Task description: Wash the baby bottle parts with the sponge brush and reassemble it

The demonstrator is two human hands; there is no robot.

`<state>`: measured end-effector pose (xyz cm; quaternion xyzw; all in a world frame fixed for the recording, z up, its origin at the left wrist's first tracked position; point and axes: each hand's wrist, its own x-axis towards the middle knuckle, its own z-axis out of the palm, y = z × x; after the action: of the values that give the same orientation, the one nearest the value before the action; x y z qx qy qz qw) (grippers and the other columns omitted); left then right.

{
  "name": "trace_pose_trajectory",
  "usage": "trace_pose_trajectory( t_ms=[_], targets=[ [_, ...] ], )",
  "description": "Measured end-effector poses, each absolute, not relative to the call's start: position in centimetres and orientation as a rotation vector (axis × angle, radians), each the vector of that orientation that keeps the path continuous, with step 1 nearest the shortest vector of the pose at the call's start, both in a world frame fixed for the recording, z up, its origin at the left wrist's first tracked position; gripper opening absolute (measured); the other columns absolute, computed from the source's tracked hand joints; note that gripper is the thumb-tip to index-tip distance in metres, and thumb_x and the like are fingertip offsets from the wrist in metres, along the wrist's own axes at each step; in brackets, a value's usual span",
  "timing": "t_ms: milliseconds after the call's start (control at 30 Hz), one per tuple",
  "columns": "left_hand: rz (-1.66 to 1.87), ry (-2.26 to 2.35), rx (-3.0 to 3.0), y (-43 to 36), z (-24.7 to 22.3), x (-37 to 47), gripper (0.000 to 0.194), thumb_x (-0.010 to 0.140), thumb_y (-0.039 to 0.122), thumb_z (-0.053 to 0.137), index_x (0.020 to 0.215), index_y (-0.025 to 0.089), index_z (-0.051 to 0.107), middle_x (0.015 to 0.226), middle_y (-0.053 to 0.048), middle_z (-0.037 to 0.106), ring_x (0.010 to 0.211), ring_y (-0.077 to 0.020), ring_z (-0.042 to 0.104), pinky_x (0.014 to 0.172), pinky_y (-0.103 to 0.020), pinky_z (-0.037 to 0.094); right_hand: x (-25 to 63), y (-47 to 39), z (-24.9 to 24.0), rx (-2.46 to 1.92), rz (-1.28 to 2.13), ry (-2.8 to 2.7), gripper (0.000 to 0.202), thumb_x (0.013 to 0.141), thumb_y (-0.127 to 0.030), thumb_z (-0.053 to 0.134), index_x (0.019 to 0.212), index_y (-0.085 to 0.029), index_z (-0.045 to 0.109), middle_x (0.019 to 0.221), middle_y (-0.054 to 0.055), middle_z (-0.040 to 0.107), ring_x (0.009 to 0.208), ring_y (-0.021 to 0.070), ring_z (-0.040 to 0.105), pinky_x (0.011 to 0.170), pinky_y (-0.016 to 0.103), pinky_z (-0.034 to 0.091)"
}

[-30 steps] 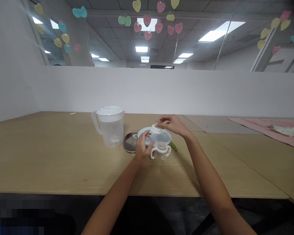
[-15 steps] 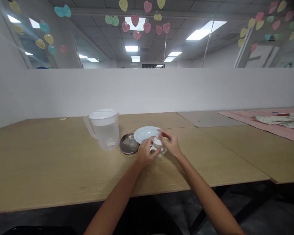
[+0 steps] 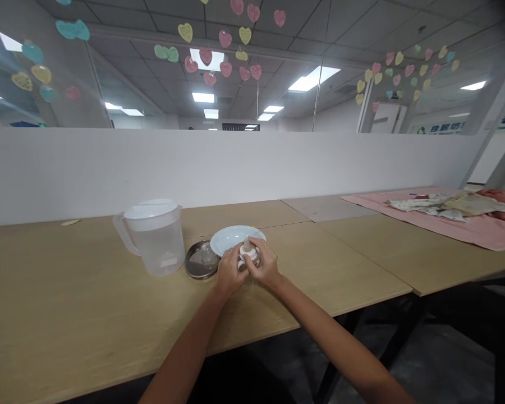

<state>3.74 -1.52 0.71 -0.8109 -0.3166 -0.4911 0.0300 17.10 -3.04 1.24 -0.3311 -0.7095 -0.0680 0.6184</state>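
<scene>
Both hands meet around a small baby bottle (image 3: 248,252) with a white collar and a clear teat on top. My left hand (image 3: 230,271) wraps its left side, and my right hand (image 3: 264,262) has its fingers on the collar from the right. The bottle's lower part is mostly hidden by the fingers. Just behind the hands lies a pale blue-white plate (image 3: 231,235). Left of them a round metal tray (image 3: 197,268) carries a clear domed cap (image 3: 208,255).
A translucent lidded pitcher (image 3: 160,241) stands left of the tray. Far right, a pink cloth (image 3: 480,235) bears patterned fabric (image 3: 433,206). The wooden table (image 3: 88,314) ends at a low white wall (image 3: 235,174). A small flat pale piece (image 3: 70,222) lies at the back left.
The view has turned right, so the table items sit further left. My right hand's fingers have come down from above the teat onto the collar.
</scene>
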Motion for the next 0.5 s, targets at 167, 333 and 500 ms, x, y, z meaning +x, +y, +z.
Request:
trace_pose_trajectory(
  t_ms=[167,333,500],
  targets=[
    [-1.459,-1.037,-2.527,-1.8,1.0,3.7,0.047,0.079,0.035,0.049,0.121,0.015,0.044,0.098,-0.009,0.062,0.088,-0.0221,0.058,0.079,-0.035,0.046,17.1,-2.6,0.7,-0.738,-0.099,-1.542,0.038,0.078,-0.022,0.047,0.116,-0.019,0.047,0.106,0.01,0.059,0.099,0.0215,0.057,0.087,0.038,0.048],
    [-1.506,-1.007,-2.512,-1.6,1.0,3.9,0.041,0.078,0.035,0.053,0.113,0.016,0.045,0.094,-0.007,0.061,0.085,-0.0202,0.058,0.078,-0.033,0.046,17.5,-2.2,-0.1,-0.762,0.038,-1.484,0.039,0.079,-0.021,0.043,0.117,-0.019,0.049,0.109,0.01,0.06,0.099,0.0214,0.058,0.088,0.038,0.047],
    [-1.523,-1.024,-2.441,-1.2,0.4,4.0,0.03,0.077,0.037,0.056,0.098,0.017,0.048,0.087,-0.006,0.061,0.08,-0.0188,0.058,0.073,-0.031,0.045,17.4,-1.6,-0.7,-0.761,0.167,-1.439,0.039,0.08,-0.019,0.034,0.113,-0.019,0.053,0.102,0.007,0.063,0.098,0.0201,0.058,0.088,0.037,0.046]
  ],
)
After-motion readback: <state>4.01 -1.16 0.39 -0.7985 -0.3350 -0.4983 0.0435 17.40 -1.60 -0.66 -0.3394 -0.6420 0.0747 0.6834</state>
